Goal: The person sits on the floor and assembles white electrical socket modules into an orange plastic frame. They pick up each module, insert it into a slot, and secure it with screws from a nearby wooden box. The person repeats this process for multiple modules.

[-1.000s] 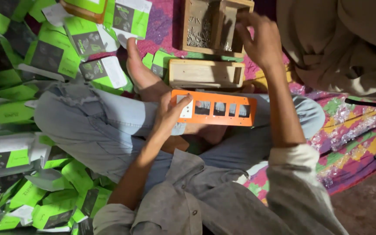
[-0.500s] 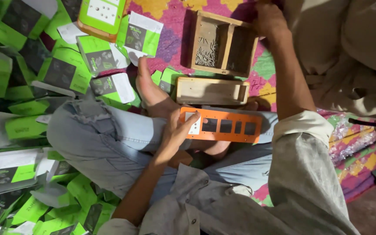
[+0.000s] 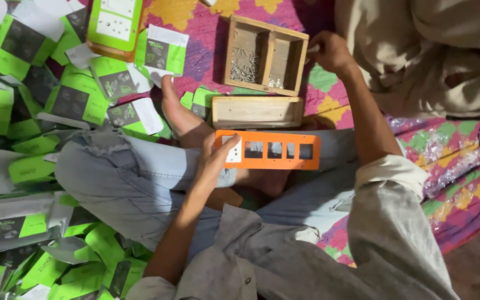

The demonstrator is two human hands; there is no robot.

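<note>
The left hand point(image 3: 215, 158) grips a long orange plate point(image 3: 268, 150) with a row of square holes. The right hand point(image 3: 331, 51) is curled at the edge of a wooden box point(image 3: 266, 54); I cannot tell what it holds.

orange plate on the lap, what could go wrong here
The orange rectangular plastic plate with window cut-outs rests on the knees, steadied only by the left hand at one end; it could tip off the lap. The right hand is at the edge of the open wooden compartment box of small metal screws; a nudge might spill them onto the patterned mat, where they may be hard to find.
</note>
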